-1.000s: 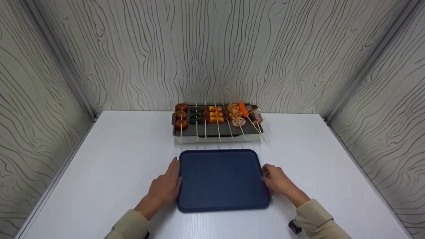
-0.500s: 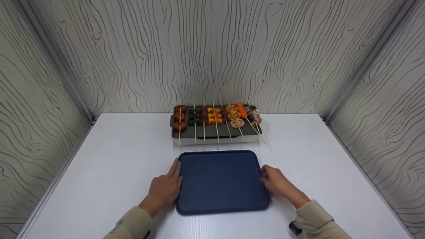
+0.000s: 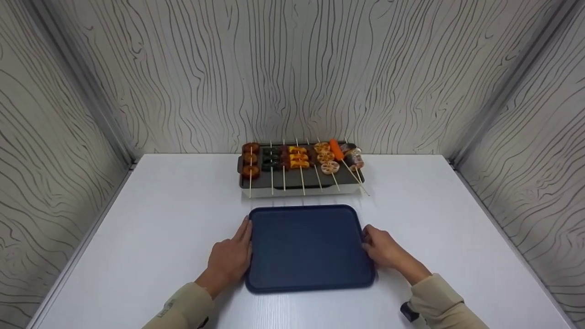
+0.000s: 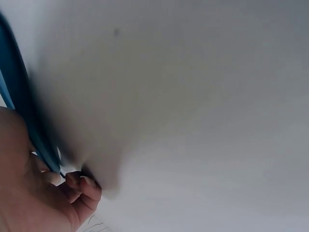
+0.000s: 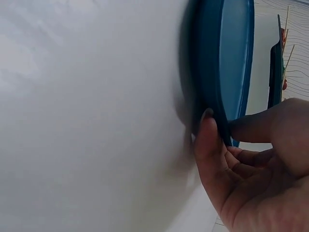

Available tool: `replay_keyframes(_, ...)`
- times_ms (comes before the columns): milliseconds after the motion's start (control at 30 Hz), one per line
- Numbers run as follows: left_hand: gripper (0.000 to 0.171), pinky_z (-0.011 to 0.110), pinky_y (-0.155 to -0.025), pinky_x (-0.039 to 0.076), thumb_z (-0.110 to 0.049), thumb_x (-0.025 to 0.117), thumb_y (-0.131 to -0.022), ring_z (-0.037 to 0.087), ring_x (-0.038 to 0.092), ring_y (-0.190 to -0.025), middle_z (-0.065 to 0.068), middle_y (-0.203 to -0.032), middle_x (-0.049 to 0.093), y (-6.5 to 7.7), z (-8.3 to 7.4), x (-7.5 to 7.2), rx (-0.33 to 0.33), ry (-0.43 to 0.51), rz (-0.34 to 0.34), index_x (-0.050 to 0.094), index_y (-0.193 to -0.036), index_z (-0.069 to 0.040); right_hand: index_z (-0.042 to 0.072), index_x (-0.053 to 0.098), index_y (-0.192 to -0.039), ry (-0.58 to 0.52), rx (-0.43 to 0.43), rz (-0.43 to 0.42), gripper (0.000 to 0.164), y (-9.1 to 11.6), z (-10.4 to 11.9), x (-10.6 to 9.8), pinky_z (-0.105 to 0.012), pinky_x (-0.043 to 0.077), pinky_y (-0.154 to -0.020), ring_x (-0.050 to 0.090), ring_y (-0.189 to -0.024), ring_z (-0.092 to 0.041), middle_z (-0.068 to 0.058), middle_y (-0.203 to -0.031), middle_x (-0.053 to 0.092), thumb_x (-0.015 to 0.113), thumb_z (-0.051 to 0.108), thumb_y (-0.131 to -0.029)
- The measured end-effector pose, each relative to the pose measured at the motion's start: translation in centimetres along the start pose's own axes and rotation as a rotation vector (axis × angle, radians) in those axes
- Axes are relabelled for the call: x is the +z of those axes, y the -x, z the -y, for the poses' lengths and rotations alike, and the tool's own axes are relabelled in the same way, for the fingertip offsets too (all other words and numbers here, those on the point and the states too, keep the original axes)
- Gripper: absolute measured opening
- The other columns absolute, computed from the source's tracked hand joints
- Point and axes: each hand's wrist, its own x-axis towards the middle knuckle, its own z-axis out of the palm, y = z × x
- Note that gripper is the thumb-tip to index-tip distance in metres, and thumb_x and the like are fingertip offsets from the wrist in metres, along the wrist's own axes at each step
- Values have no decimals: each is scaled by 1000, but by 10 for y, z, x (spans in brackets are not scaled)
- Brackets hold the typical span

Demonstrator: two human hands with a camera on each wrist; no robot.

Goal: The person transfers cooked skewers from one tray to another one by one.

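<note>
A dark blue rectangular tray (image 3: 311,246) with a raised rim sits on the white table in the head view. My left hand (image 3: 230,260) lies along its left side, fingers pointing away and thumb at the rim. In the left wrist view that hand (image 4: 34,188) holds the tray's edge (image 4: 24,92), with fingertips down by the tabletop. My right hand (image 3: 383,249) grips the right side. The right wrist view shows its thumb and fingers pinching the tray rim (image 5: 212,63) from above and below. Nothing lies on the tray.
Behind the tray stands a dark grill plate (image 3: 288,183) on a pale base. Several skewers lie across it, among them lotus slices (image 3: 330,167), an orange sausage (image 3: 336,150) and brown rounds (image 3: 250,172). Patterned wall panels (image 3: 292,73) enclose the table (image 3: 173,214) at the back and sides.
</note>
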Motion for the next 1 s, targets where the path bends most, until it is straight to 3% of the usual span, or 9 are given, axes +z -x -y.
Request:
replay_keyframes(133,53,33,-49,39,-21,49,-106,15,38,-51,10,-161,41,-2,1,3,8,8,-22,43,-154,0,-4,57,-102,-38,7,13,11,-2,-4,-4,-37,50,-65,58,-72,-18,-6,-83,62,63,-4,-93)
replay_keyframes(267,53,33,-49,38,-20,51,-105,15,38,-51,9,-161,42,-2,1,3,4,20,-21,43,-154,0,-4,59,-105,-103,28,51,12,-3,-8,-10,-35,52,-52,60,-61,-17,-6,-81,62,62,0,-95)
replay_keyframes(400,53,33,-48,37,-21,51,-105,14,37,-50,8,-161,42,-1,0,2,-3,17,-10,43,-154,-1,-5,60,-111,-145,23,23,16,-5,-12,-22,-34,51,-45,61,-54,-18,-10,-85,64,61,4,-98)
replay_keyframes(733,53,31,-47,38,-23,49,-106,14,37,-49,8,-162,40,0,-3,2,-20,-8,3,43,-154,-1,-9,56,-128,-192,43,-147,33,-33,-15,-65,-34,56,-53,69,-72,-30,-26,-108,65,57,14,-104)
replay_keyframes(867,53,32,-49,39,-22,50,-106,14,39,-50,8,-161,42,-2,-2,3,-21,11,-1,42,-154,-1,-9,51,-135,-268,65,-142,40,-52,-15,-78,-32,58,-59,71,-81,-29,-29,-116,64,54,19,-106)
replay_keyframes(1000,54,33,-50,39,-22,50,-106,15,39,-51,7,-161,42,-2,-1,3,-22,28,-4,42,-155,-1,-9,45,-142,-403,107,-82,49,-68,-15,-82,-32,59,-68,72,-91,-27,-28,-124,62,53,25,-107)
